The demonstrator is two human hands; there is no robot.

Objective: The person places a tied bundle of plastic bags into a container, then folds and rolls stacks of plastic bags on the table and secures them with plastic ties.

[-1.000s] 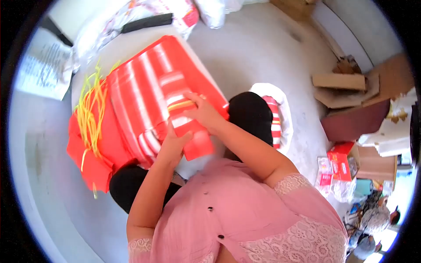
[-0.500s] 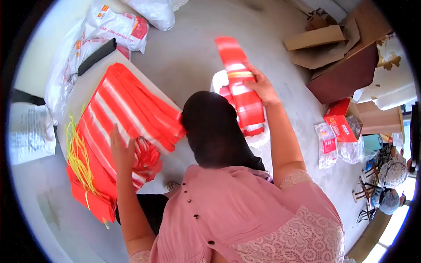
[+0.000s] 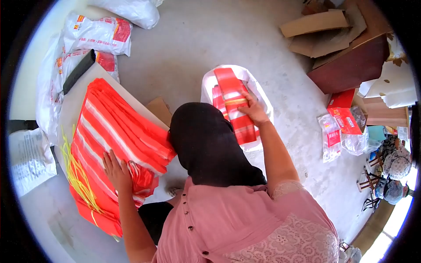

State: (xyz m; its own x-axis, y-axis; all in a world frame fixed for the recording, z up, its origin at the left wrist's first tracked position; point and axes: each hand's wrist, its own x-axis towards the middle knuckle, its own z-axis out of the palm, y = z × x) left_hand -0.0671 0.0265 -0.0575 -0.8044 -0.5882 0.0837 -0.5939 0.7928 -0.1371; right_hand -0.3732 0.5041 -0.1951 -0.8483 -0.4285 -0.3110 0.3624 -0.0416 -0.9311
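Note:
My left hand (image 3: 117, 172) lies with fingers stretched out on a fanned stack of red-and-white striped folded sheets (image 3: 118, 127), which may be fabric or plastic. Yellow ties (image 3: 79, 175) hang along the stack's left side. My right hand (image 3: 255, 110) grips the right edge of a long red-and-white bundle (image 3: 228, 83) with a yellow band round its middle. The bundle lies in the mouth of a white bag (image 3: 265, 94), over other red-and-white pieces. How far my fingers reach beneath it is hidden.
White printed sacks (image 3: 96, 35) lie at the upper left. A dark roll (image 3: 79, 72) rests on the table's (image 3: 107, 83) far edge. Cardboard (image 3: 320, 26) tops a dark red cabinet (image 3: 351, 68) at right. Red packaging (image 3: 344, 120) and clear plastic sit on the floor.
My right hand has lowered the red-and-white bundle into the white bag's mouth. My left hand stays on the striped stack, now lying flatter. The whole view has shifted slightly.

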